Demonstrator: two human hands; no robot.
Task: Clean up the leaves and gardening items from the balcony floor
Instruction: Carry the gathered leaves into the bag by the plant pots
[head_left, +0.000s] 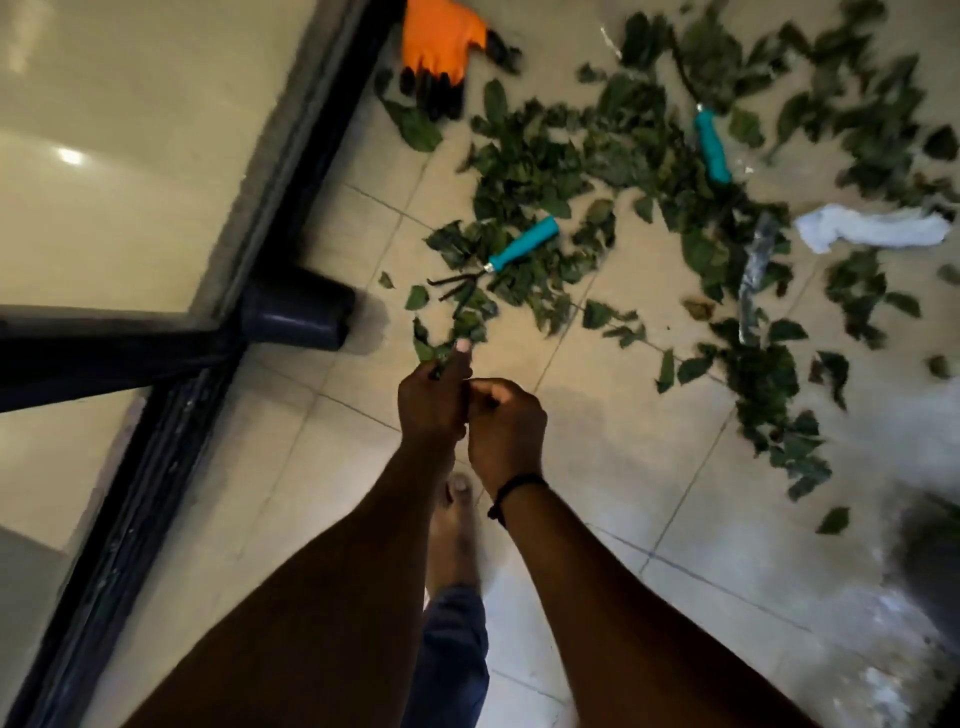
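dark green leaves (613, 171) strewn across pale floor tiles. among them a teal-handled hand rake (498, 260), a second teal-handled tool (711, 148), half buried. orange glove with black fingertips (441, 47) at the edge, beside the door frame.

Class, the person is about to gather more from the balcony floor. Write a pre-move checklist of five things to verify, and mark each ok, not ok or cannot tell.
1. Left hand free for a new pick: not ok, it pinches a few leaves.
2. Right hand free: cannot tell, its fingers are curled against the left and what they hold is hidden.
3. Rake with teal handle reachable: ok, it lies uncovered on the leaf pile.
4. Second teal-handled tool fully visible: not ok, its head is under leaves.
5. Orange glove worn: not ok, it lies on the floor.
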